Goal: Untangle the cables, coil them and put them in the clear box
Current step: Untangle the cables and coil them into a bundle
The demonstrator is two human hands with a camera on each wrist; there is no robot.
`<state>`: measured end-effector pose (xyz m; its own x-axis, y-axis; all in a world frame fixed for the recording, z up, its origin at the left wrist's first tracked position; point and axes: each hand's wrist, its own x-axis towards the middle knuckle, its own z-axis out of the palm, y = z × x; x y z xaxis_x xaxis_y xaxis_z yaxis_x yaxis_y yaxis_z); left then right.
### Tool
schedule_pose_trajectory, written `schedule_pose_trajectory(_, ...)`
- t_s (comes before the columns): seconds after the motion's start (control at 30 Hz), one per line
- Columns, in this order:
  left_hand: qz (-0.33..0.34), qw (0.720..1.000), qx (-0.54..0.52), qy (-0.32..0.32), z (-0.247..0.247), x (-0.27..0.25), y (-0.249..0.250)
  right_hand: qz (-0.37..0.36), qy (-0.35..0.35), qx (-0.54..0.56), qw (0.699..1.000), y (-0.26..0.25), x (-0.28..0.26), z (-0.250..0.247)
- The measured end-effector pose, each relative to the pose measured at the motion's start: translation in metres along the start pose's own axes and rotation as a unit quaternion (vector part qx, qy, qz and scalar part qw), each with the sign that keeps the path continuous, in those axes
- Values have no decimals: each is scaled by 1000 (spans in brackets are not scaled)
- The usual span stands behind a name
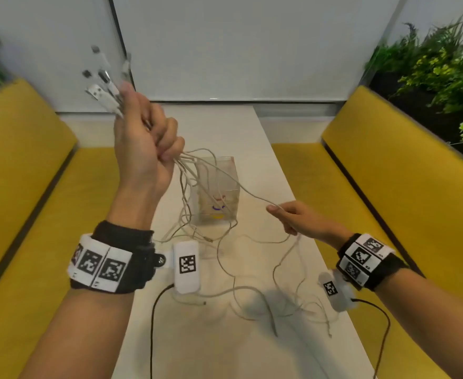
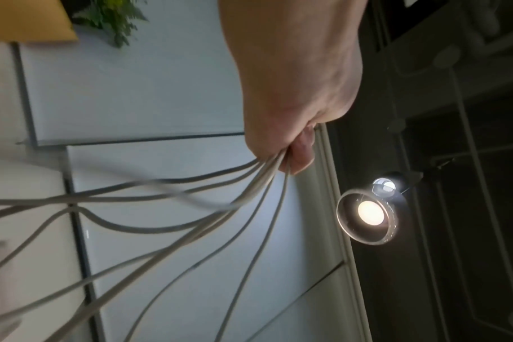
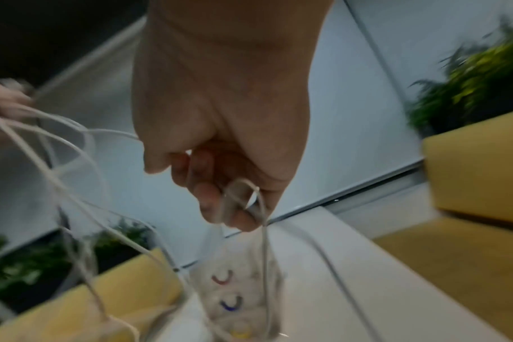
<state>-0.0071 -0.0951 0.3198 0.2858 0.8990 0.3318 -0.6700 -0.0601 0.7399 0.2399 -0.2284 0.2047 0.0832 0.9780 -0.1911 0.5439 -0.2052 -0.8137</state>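
Note:
My left hand (image 1: pixel 148 138) is raised high over the table, fist closed round a bundle of white cables (image 1: pixel 186 170) whose USB plugs (image 1: pixel 101 86) stick up above it. The left wrist view shows the cables (image 2: pixel 249 182) fanning out below my curled fingers (image 2: pixel 300 152). My right hand (image 1: pixel 293 214), lower and to the right, pinches one cable strand (image 1: pixel 252 195); in the right wrist view the strand (image 3: pixel 249 199) loops over my fingertips (image 3: pixel 220 208). The clear box (image 1: pixel 219 192) stands mid-table behind the hanging cables, with small coloured clips inside it (image 3: pixel 226 291).
Loose cable ends (image 1: pixel 279 302) trail across the narrow white table (image 1: pixel 225 351) near me. Yellow benches (image 1: pixel 389 187) flank both sides, with plants (image 1: pixel 438 69) at back right and a white wall panel behind. Black camera leads (image 1: pixel 153 324) hang from both wrists.

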Motion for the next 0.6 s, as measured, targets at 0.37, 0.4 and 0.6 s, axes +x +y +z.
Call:
schedule_pose_trajectory(0.37,-50,905,366,-211,7,-48,-79,-40,-16,114,993,-68,10,6)
schedule_pose_trajectory(0.4,-43,909,363,-203,9,-51,-82,-41,-13,148,988,-73,9,5)
schedule_pose_trajectory(0.6,-17,908,386,-161,9,-52,-93,-62,61,329,940,-60,10,3)
